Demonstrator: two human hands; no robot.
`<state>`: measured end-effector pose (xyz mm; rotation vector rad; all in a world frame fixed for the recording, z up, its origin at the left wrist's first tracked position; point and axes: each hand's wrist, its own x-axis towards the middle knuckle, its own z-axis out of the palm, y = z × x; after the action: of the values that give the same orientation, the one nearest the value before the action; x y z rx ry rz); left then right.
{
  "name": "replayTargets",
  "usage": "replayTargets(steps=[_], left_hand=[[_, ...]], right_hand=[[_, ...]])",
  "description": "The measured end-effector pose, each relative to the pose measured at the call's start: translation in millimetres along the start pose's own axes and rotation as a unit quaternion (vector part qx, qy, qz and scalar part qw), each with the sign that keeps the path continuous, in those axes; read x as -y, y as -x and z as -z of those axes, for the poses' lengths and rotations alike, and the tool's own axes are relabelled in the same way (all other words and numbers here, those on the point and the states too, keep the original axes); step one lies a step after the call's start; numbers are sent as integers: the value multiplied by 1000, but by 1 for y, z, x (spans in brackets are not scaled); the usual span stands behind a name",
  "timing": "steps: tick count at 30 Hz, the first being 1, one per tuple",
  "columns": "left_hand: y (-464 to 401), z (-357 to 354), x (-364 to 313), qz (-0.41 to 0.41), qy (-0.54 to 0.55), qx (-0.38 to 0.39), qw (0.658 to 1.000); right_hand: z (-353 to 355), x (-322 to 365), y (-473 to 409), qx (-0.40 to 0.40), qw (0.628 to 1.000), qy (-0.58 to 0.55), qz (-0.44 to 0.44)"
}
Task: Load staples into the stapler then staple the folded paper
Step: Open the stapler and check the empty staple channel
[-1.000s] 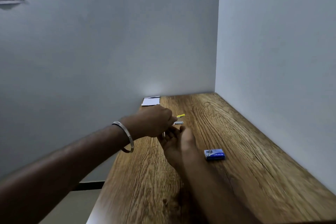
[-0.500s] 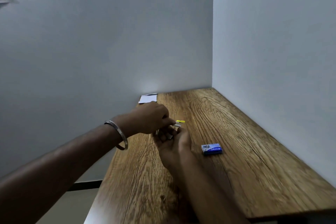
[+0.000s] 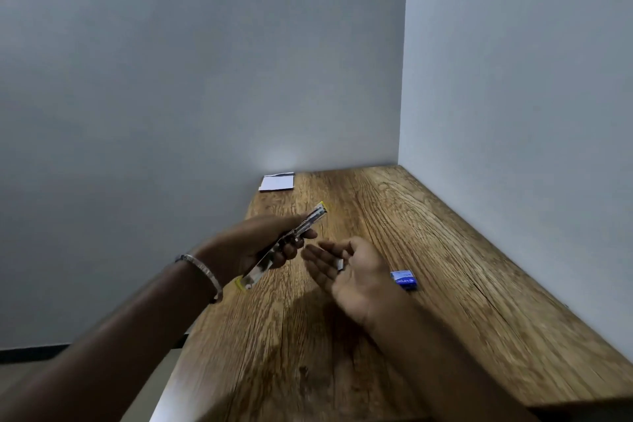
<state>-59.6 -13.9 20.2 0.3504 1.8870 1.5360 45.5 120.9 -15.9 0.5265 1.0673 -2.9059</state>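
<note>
1. While you're still in the loading half of this job, your left hand (image 3: 263,243) is gripping the stapler (image 3: 287,243) up off the wooden desk (image 3: 445,267), fingers wrapped round its middle. It looks swung open to me, stretched out into one long shiny strip with a yellow tip at each end.
2. Your right hand (image 3: 346,267) is lying palm up just beside it, fingers relaxed, and a little silvery strip of staples (image 3: 339,264) is sitting in the palm. Nothing's pinching it, it's just resting there.
3. So I'm guessing the staples aren't in the channel yet. Loading, closing up and the actual stapling are all still waiting on you.
4. The folded paper (image 3: 277,181) is lying flat at the far left corner of the desk against the wall, well apart from both hands, untouched as far as I can tell.
5. The blue staple box (image 3: 404,279) is sitting on the desk just right of your right wrist.
6. Direction-wise, the stapler's long axis is running diagonally: near end low and toward you on the left, far end pointing up and away to the right.
</note>
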Motion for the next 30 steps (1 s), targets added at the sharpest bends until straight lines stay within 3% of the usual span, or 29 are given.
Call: replayTargets(steps=[3, 8, 12, 17, 19, 21, 24, 30], left_hand=[[1, 1, 17, 63, 138, 43, 987], [5, 0, 36, 86, 182, 55, 978], [8, -2, 41, 71, 158, 62, 983], [11, -5, 40, 80, 123, 89, 985], [13, -4, 40, 82, 114, 108, 984], [14, -3, 41, 80, 104, 128, 983], [13, -2, 44, 67, 71, 153, 983], [14, 0, 50, 47, 24, 231, 972]], right_hand=[[14, 20, 3, -3, 996, 90, 2], [44, 66, -1, -2, 967, 250, 41], [64, 101, -7, -23, 890, 451, 65], [81, 126, -11, -31, 748, 658, 82], [90, 130, -12, -56, 677, 723, 125], [101, 130, -11, -77, 629, 755, 167], [114, 125, -9, -66, 586, 778, 219], [128, 114, -6, -31, 554, 783, 282]])
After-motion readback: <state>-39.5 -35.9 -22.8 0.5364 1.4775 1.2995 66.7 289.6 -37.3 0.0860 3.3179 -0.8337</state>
